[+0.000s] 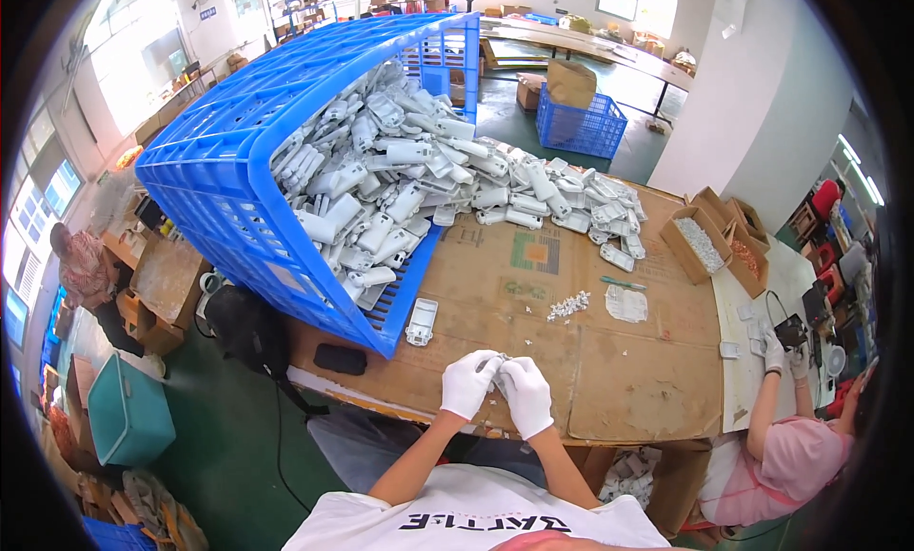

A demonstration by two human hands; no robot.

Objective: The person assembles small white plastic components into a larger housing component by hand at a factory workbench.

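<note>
White gloves cover both of my hands at the near edge of the table. Between them is a pale plastic casing (497, 372), mostly hidden by the fingers. My left hand (468, 384) is closed on its left side, and my right hand (526, 397) grips it from the right. One white casing (422, 321) lies alone, hollow side up, left of my hands. Beyond my hands is a small heap of tiny white plastic pieces (569, 306). Many similar casings (400, 184) spill from a blue crate (276, 184) tipped on its side.
A dark pouch (340, 359) lies near the crate's corner. Right of the heap are a teal-handled tool (623, 282) and a flat clear bag (626, 304). Cardboard boxes (695, 244) of small parts stand far right. A gloved co-worker (776, 451) sits at the right.
</note>
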